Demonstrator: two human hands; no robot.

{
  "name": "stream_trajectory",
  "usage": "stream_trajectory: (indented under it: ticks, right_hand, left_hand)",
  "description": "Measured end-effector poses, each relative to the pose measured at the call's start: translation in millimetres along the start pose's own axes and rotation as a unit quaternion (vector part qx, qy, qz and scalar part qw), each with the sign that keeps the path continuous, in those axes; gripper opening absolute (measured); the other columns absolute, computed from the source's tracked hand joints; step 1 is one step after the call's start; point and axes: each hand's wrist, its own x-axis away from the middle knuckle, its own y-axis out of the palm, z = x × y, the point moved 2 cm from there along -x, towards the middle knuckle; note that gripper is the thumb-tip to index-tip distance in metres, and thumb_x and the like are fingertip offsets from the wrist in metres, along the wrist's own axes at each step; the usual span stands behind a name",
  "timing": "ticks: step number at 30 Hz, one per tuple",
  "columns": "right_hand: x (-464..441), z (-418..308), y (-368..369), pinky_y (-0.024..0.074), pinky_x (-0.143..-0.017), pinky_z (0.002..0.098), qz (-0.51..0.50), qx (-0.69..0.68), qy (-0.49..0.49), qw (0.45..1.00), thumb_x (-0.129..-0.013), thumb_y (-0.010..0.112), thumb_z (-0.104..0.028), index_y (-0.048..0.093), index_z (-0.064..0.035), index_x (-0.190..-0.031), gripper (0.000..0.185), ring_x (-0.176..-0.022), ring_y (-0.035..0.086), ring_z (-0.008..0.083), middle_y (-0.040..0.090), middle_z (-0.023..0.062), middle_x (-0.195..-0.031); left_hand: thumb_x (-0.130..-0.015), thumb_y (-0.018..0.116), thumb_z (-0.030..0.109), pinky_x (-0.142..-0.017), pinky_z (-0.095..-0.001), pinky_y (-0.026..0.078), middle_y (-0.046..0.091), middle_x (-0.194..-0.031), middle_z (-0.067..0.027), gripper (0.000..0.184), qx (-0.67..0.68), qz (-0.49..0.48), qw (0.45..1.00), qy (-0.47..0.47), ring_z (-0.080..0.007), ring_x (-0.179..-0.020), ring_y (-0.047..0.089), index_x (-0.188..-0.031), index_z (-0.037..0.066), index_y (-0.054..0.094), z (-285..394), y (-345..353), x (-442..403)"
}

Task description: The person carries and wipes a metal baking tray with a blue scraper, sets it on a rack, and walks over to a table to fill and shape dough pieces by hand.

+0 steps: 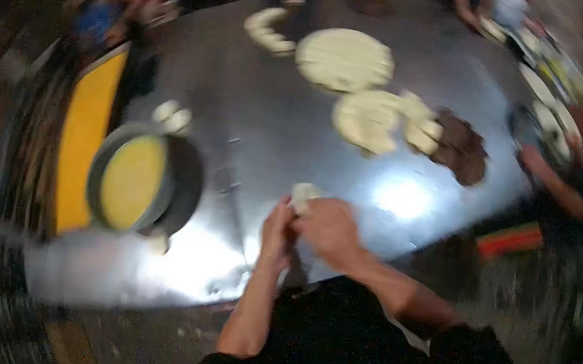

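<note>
Near the front edge of the metal table, a small pale piece of dough [305,195] is held between my two hands. My left hand [279,228] has its fingers closed on the dough's left side. My right hand [330,229] is curled round it from the right and hides part of it. Beyond them on the table lie a large flat round of dough [345,60], a smaller cut round [366,120], some dough pieces [419,123] and a dark brown mass [460,148]. The view is blurred by motion.
On the left stands a deep round pot [97,175] with yellow contents, beside small dough balls [172,116]. A yellow panel [86,138] runs along the table's left side. Other people work at the far side, where a curved row of dough [270,30] lies, and at the right.
</note>
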Motion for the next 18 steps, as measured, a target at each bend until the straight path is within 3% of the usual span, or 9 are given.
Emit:
stream_trajectory:
  ticks: [1, 2, 3, 5, 7, 9, 11, 15, 18]
  right_hand:
    - [14, 4, 7, 0.0433, -0.083, 0.0458, 0.003, -0.069, -0.003, 0.998, -0.08, 0.057, -0.022, 0.063, -0.0048, -0.089, 0.02, -0.101, 0.055, 0.031, 0.061, 0.0142, -0.101]
    - [41, 16, 27, 0.0391, -0.092, 0.0472, 0.148, 0.113, -0.133, 0.974, -0.081, 0.057, -0.024, 0.061, -0.0058, -0.1, 0.026, -0.112, 0.048, 0.0311, 0.056, 0.0141, -0.112]
    - [53, 34, 33, 0.0394, -0.094, 0.0456, 0.076, 0.024, -0.122, 0.989, -0.08, 0.058, -0.023, 0.059, -0.0081, -0.108, 0.031, -0.109, 0.051, 0.0314, 0.056, 0.0137, -0.114]
    - [50, 88, 22, 0.043, -0.091, 0.0429, -0.036, -0.051, -0.035, 0.997, -0.081, 0.055, -0.018, 0.057, -0.0095, -0.111, 0.031, -0.104, 0.054, 0.0314, 0.056, 0.0128, -0.114]
    - [45, 178, -22, 0.045, -0.088, 0.0362, 0.056, -0.058, 0.17, 0.982, -0.08, 0.057, -0.016, 0.057, -0.0076, -0.114, 0.034, -0.103, 0.056, 0.0277, 0.058, 0.0106, -0.115]
    - [38, 307, -64, 0.0468, -0.082, 0.0401, 0.107, 0.043, 0.345, 0.932, -0.077, 0.057, -0.013, 0.06, -0.0056, -0.106, 0.031, -0.094, 0.058, 0.0325, 0.059, 0.0167, -0.104]
    - [33, 357, -108, 0.0515, -0.072, 0.0428, 0.147, 0.159, 0.28, 0.935, -0.074, 0.065, -0.025, 0.055, -0.0052, -0.109, 0.042, -0.091, 0.058, 0.0355, 0.056, 0.0186, -0.101]
    - [18, 389, -84, 0.0527, -0.071, 0.04, 0.113, 0.253, 0.211, 0.937, -0.07, 0.07, -0.021, 0.048, -0.0012, -0.118, 0.056, -0.095, 0.056, 0.034, 0.053, 0.0174, -0.105]
    - [20, 399, -77, 0.0519, -0.073, 0.0389, 0.05, 0.253, 0.209, 0.943, -0.071, 0.068, -0.02, 0.049, 0.003, -0.117, 0.055, -0.095, 0.057, 0.0331, 0.056, 0.0183, -0.102]
  left_hand:
    - [-0.089, 0.056, 0.022, -0.064, -0.0264, 0.05, 0.061, -0.082, -0.005, 0.023, -0.034, -0.067, 0.997, -0.031, -0.0151, -0.074, 0.06, -0.093, -0.001, 0.06, -1, 7, -5]
    - [-0.088, 0.058, 0.02, -0.064, -0.0264, 0.05, 0.062, -0.083, -0.0062, 0.023, -0.133, -0.065, 0.988, -0.037, -0.0154, -0.075, 0.06, -0.095, -0.002, 0.06, -8, 8, -16]
    - [-0.087, 0.059, 0.018, -0.065, -0.0264, 0.05, 0.063, -0.085, -0.0074, 0.024, -0.225, -0.058, 0.972, -0.029, -0.0158, -0.077, 0.061, -0.097, -0.004, 0.06, -15, 8, -30]
    - [-0.086, 0.061, 0.016, -0.068, -0.0263, 0.05, 0.064, -0.089, -0.0085, 0.025, -0.316, -0.065, 0.946, 0.026, -0.0161, -0.079, 0.062, -0.1, -0.004, 0.06, -24, -6, -45]
    - [-0.084, 0.062, 0.016, -0.068, -0.0274, 0.048, 0.064, -0.093, -0.0105, 0.026, -0.358, -0.098, 0.929, 0.001, -0.015, -0.077, 0.06, -0.1, -0.005, 0.063, -10, 8, -37]
    - [-0.084, 0.062, 0.015, -0.071, -0.0265, 0.049, 0.058, -0.108, -0.0125, 0.026, -0.472, -0.117, 0.865, 0.125, -0.0159, -0.086, 0.059, -0.102, -0.004, 0.063, -6, 5, -42]
    - [-0.083, 0.062, 0.013, -0.075, -0.0268, 0.048, 0.051, -0.122, -0.0126, 0.026, -0.458, -0.042, 0.887, 0.042, -0.0169, -0.094, 0.058, -0.103, -0.003, 0.064, -5, 7, -44]
    - [-0.083, 0.061, 0.007, -0.077, -0.0279, 0.05, 0.064, -0.092, -0.0098, 0.026, -0.392, 0.013, 0.918, 0.049, -0.0158, -0.086, 0.06, -0.105, -0.005, 0.061, -12, 14, -50]
    - [-0.084, 0.059, 0.006, -0.08, -0.0316, 0.051, 0.063, -0.095, -0.0122, 0.031, -0.255, 0.036, 0.966, -0.023, -0.0185, -0.086, 0.061, -0.111, -0.008, 0.054, -25, 24, -52]
